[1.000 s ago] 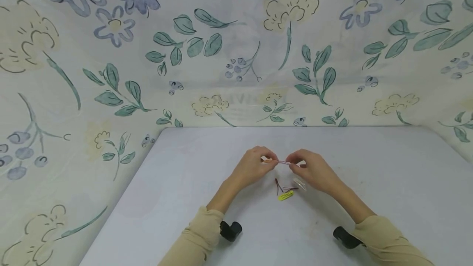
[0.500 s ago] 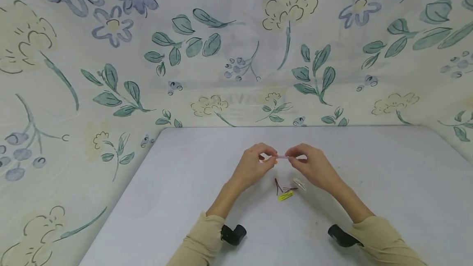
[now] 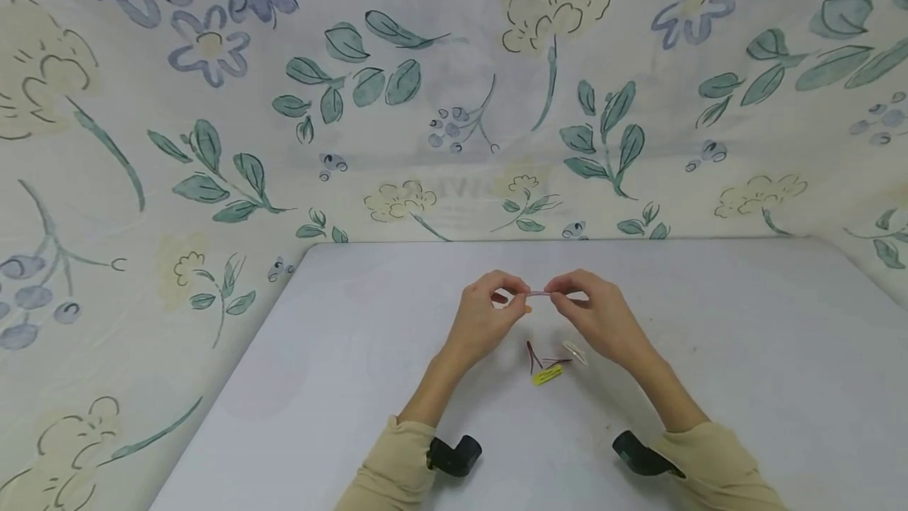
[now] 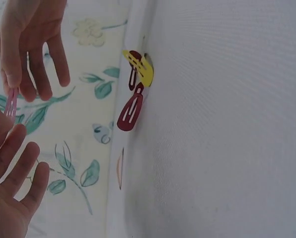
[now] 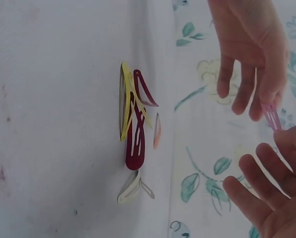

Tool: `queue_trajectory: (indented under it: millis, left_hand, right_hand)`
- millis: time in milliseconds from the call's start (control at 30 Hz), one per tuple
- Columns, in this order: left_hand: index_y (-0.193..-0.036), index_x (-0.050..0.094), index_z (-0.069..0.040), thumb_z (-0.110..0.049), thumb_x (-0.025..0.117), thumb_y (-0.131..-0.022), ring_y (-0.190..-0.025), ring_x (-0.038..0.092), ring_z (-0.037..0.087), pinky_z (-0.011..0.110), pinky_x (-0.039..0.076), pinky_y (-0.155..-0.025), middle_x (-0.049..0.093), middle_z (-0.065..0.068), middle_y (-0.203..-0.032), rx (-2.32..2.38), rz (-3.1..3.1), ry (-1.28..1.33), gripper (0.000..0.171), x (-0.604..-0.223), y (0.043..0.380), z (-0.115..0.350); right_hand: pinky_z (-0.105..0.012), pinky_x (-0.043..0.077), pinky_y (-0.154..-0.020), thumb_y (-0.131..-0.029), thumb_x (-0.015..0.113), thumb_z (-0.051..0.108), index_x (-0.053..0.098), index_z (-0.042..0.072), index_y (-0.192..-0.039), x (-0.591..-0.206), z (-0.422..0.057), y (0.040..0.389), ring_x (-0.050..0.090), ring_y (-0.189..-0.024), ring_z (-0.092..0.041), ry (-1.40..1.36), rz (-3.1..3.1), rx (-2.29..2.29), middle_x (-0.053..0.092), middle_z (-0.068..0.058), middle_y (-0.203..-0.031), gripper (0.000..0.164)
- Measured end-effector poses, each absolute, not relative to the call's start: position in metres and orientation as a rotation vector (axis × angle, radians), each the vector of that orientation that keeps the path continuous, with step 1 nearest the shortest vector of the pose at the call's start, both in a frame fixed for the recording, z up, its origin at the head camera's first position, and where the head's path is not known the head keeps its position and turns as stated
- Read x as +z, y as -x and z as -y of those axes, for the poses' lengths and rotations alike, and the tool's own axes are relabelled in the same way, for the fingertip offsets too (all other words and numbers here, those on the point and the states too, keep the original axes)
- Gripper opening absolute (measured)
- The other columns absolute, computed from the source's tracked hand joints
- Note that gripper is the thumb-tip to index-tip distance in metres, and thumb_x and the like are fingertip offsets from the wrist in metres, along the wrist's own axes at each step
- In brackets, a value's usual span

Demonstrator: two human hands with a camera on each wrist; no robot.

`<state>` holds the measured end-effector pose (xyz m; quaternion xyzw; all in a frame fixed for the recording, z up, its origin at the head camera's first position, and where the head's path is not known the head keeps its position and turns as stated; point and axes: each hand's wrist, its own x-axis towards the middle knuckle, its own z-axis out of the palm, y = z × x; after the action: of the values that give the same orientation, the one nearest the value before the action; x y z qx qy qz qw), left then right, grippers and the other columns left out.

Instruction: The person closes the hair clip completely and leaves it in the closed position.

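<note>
Both hands hold a pink snap hair clip (image 3: pixel 539 293) stretched between them over the table. My left hand (image 3: pixel 484 314) pinches one end between thumb and index finger. The opposite end is pinched the same way by my right hand (image 3: pixel 596 310). In the left wrist view slots show along the pink clip (image 4: pixel 11 103), and its tips are hidden under the fingers. Remaining fingers of both hands spread loosely. An orange hair clip (image 5: pixel 158 131) lies near the hands, mostly covered by the left hand in the head view.
Nearer the body lie a yellow hair clip (image 3: pixel 547 374), two dark red hair clips (image 5: pixel 135 156) and a cream hair clip (image 3: pixel 575 352), close together on the white table (image 3: pixel 355 290). A flowered cloth (image 3: pixel 454 101) hangs behind the table's far edge.
Both hands have moved slightly upward in the head view with the pink clip, and the wrists have come a little closer together. The clips on the table stay put.
</note>
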<state>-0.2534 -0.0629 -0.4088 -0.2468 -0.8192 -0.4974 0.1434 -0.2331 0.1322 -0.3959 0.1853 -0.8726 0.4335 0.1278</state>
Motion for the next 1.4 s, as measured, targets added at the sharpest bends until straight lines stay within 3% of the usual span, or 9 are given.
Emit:
queue_trajectory:
  millis: [167,467,1133,1400]
  left_hand:
    - [-0.097,0.07,-0.007,-0.007,0.064,-0.091,-0.094,0.062,0.017,0.035,0.054,-0.084,0.069,0.004,-0.095,-1.468,2.35,0.688,0.008,-0.4084,0.252,0.064]
    - [-0.095,0.07,-0.005,-0.007,0.064,-0.091,-0.095,0.063,0.02,0.044,0.054,-0.085,0.069,0.007,-0.094,-1.553,2.293,0.672,0.007,-0.4086,0.2522,0.0662]
    - [-0.097,0.07,-0.007,-0.007,0.062,-0.093,-0.094,0.063,0.016,0.031,0.053,-0.082,0.069,0.004,-0.095,-1.556,2.328,0.701,0.008,-0.4047,0.2465,0.0676]
    - [-0.098,0.07,-0.007,-0.007,0.063,-0.093,-0.094,0.063,0.016,0.033,0.054,-0.083,0.069,0.004,-0.096,-1.544,2.328,0.722,0.008,-0.4022,0.2446,0.0676]
  right_hand:
    - [-0.05,0.053,-0.089,-0.095,0.063,0.006,0.067,0.003,-0.108,-0.3965,-0.1309,0.2335,0.064,-0.103,-0.029,-0.537,2.514,1.295,0.068,-0.012,-0.107,0.014]
    - [-0.049,0.054,-0.09,-0.096,0.063,0.008,0.068,0.004,-0.108,-0.3967,-0.1269,0.2343,0.063,-0.104,-0.028,-0.523,2.503,1.34,0.068,-0.01,-0.107,0.014]
    - [-0.049,0.054,-0.089,-0.097,0.061,0.008,0.066,0.004,-0.107,-0.3924,-0.1255,0.2285,0.063,-0.102,-0.028,-0.555,2.517,1.317,0.067,-0.01,-0.106,0.012]
    - [-0.048,0.055,-0.088,-0.097,0.061,0.006,0.066,0.004,-0.107,-0.3933,-0.1274,0.2282,0.064,-0.101,-0.027,-0.585,2.486,1.334,0.067,-0.01,-0.105,0.011]
